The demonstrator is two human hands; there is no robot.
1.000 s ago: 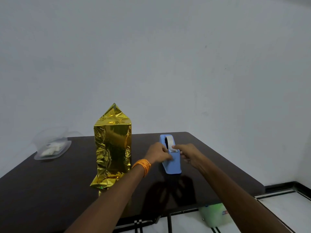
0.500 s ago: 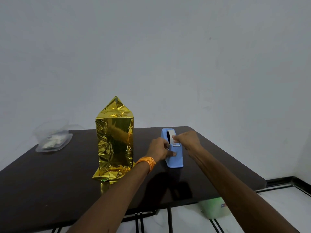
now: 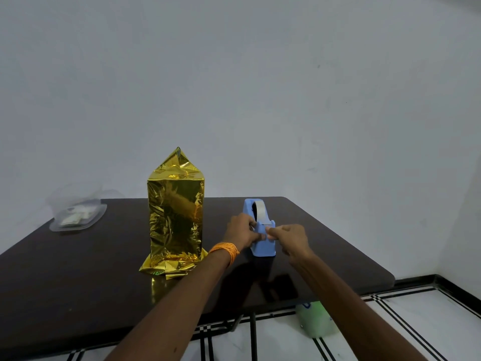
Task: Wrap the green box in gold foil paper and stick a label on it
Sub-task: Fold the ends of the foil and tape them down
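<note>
Left hand (image 3: 242,231) grips the blue plastic tape dispenser (image 3: 263,243), right hand (image 3: 289,238) pinches the tape (image 3: 259,212): taping step, next probably needs a clean tear.

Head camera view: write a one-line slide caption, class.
The left hand grips the blue tape dispenser while the right hand pinches its tape, beside the upright gold-wrapped box.

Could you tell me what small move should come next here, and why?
Probably draw out a short strip and tear it on the cutter: the left hand steadies the blue tape dispenser, the right hand pinches the tape at its front, and the gold-wrapped box has loose foil at its base.
</note>
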